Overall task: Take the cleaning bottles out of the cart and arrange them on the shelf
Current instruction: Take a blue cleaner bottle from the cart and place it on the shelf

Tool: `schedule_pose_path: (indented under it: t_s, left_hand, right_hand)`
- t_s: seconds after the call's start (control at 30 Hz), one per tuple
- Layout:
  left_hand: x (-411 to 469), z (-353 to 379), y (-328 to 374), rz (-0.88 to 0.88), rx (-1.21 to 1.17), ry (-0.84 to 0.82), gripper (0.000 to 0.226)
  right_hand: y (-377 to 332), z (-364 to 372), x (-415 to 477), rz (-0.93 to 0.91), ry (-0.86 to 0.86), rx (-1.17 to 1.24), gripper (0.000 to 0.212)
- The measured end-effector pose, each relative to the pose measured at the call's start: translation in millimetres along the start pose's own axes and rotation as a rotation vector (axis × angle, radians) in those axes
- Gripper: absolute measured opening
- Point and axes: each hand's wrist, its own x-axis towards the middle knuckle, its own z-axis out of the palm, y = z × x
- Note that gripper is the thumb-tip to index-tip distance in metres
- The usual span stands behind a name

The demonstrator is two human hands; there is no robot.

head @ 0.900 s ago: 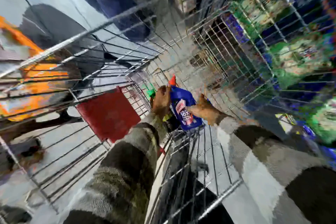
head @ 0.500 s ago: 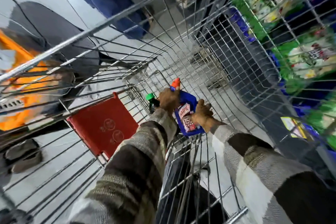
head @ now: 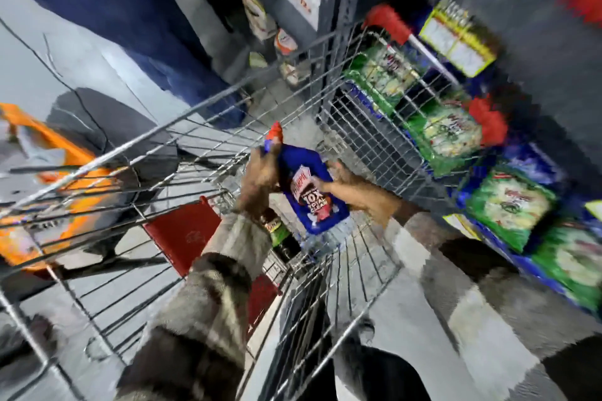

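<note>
A blue cleaning bottle (head: pixel 303 172) with a red cap and a red-and-white label is held inside the wire cart (head: pixel 368 127). My left hand (head: pixel 260 172) grips its neck just below the cap. My right hand (head: pixel 355 189) clasps its right side and lower body. Under my left wrist a dark bottle with a green label (head: pixel 280 234) stands low in the cart, its top hidden by my sleeve. The shelf (head: pixel 508 247) with a blue edge runs along the right.
Green and white packets (head: pixel 508 205) fill the shelf on the right. The cart's red child-seat flap (head: pixel 185 234) lies to the left of my arm, its red handle (head: pixel 387 23) at the far end. An orange object (head: pixel 49 156) sits on the floor at the left.
Both hands have lifted the blue bottle higher in the cart. The view has swung right, so more of the shelf shows. The green-capped bottle is now largely covered by my left sleeve.
</note>
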Motion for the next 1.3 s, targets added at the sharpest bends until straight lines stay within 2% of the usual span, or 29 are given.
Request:
schedule_pose_path:
  t_s: [0.07, 0.17, 0.33, 0.43, 0.5, 0.57, 0.63, 0.77, 0.97, 1.1, 1.2, 1.3]
  left_hand:
    - [-47, -5, 59, 0.016, -0.067, -0.006, 0.089]
    - [-104, 4, 122, 0.121, -0.134, -0.042, 0.054]
    - [-212, 54, 204, 0.381, -0.158, -0.161, 0.036]
    - [-267, 96, 238, 0.486, -0.121, -0.193, 0.042]
    - [-299, 127, 253, 0.561, -0.093, -0.263, 0.053]
    - [-331, 162, 259, 0.623, -0.030, -0.314, 0.066]
    - [-358, 197, 259, 0.680, -0.014, -0.352, 0.064]
    - [-417, 273, 241, 0.775, 0.016, -0.481, 0.048]
    - [-469, 386, 202, 0.998, 0.222, -0.637, 0.061]
    - [-509, 434, 187, 1.077, 0.303, -0.669, 0.050]
    - [-529, 461, 176, 1.124, 0.313, -0.687, 0.057]
    - [-530, 489, 170, 1.122, 0.308, -0.696, 0.050]
  right_hand:
    - [-20, -16, -45, -0.124, 0.017, 0.062, 0.044]
    - [-35, -46, -114, -0.247, 0.064, 0.173, 0.038]
    - [-39, -94, -250, -0.438, 0.233, 0.383, 0.017]
    - [-22, -123, -314, -0.526, 0.362, 0.509, 0.026]
    - [-5, -141, -356, -0.570, 0.455, 0.543, 0.025]
    - [20, -159, -388, -0.584, 0.540, 0.550, 0.019]
    - [47, -176, -411, -0.576, 0.619, 0.546, 0.018]
    - [115, -210, -444, -0.565, 0.773, 0.511, 0.026]
    - [211, -265, -462, -0.580, 0.944, 0.522, 0.041]
    - [257, -307, -471, -0.540, 1.086, 0.518, 0.052]
    - [281, -341, -469, -0.510, 1.150, 0.490, 0.063]
    - [315, -375, -445, -0.465, 1.221, 0.442, 0.064]
